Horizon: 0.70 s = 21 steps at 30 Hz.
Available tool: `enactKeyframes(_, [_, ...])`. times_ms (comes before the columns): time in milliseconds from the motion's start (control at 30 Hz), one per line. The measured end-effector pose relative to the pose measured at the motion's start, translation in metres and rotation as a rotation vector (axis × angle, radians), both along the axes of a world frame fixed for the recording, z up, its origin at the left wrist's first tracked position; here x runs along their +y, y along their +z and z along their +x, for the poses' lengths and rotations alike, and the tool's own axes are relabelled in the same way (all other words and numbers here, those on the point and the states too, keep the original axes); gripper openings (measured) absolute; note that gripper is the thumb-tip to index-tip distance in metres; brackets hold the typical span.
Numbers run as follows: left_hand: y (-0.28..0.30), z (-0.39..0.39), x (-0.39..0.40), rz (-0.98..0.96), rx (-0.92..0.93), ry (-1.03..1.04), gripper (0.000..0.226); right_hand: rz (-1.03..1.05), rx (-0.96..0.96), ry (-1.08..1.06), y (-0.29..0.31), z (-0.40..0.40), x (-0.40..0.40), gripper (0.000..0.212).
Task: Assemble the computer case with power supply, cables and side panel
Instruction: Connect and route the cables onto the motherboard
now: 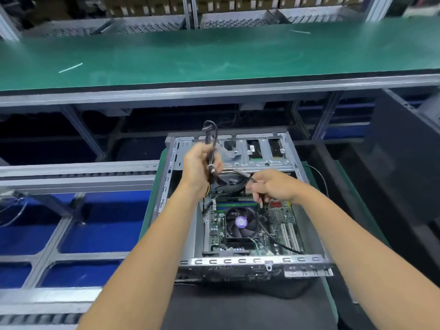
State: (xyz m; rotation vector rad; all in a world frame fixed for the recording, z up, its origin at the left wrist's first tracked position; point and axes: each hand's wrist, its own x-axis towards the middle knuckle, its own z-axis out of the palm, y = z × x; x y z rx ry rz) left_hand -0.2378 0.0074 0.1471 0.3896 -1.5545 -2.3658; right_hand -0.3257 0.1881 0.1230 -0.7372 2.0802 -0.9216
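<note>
1. Gripping a bundle of black cables (212, 141) in your left hand (198, 166), you hold it upright above the open grey metal computer case (240, 206), fingers curled tightly round the bundle; a looped end with a connector sticks up past your fist.

2. Your right hand (273, 185) pinches a thinner black cable (240, 173) that runs across from the bundle, fingers closed on it just above the green motherboard (278, 225).

3. Your case lies on its side with the side panel off, on a green mat (148, 215) at the near edge of the bench, its rear metal edge (257, 260) towards you.

4. Inside, a round black cooling fan with a purple centre (241, 222) sits mid-board; white expansion slots (291, 236) lie to its right, and silver drive bays (259, 151) fill the far end.

5. Beyond the case, a long green conveyor surface (214, 53) runs across the head view; blue bins (100, 234) sit under the metal frame on your left, and a dark flat panel (404, 148) leans at the right.
</note>
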Motion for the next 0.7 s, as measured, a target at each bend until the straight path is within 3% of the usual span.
enactKeyframes(67, [-0.004,-0.001,0.001,-0.061,-0.099,-0.003,0.042,-0.064,0.024,-0.072,0.000,-0.001,0.005,0.020])
enactKeyframes(200, [-0.012,-0.003,0.006,-0.460,-0.224,0.005,0.062,-0.135,0.074,-0.074,0.001,-0.002,0.013,0.023])
enactKeyframes(367, [-0.025,-0.001,0.016,-0.551,-0.236,0.058,0.035,-0.161,0.113,-0.075,0.005,-0.001,0.023,0.028])
enactKeyframes(433, [-0.026,-0.001,0.019,-0.502,-0.198,0.072,0.023,-0.147,0.114,-0.076,0.006,0.000,0.025,0.028])
enactKeyframes(600, [-0.026,0.005,0.017,-0.228,-0.148,-0.026,0.052,-0.021,0.025,-0.023,0.004,0.006,0.028,0.024])
enactKeyframes(700, [-0.024,0.009,0.015,-0.164,-0.155,-0.103,0.054,-0.010,-0.001,-0.038,0.007,0.009,0.025,0.028])
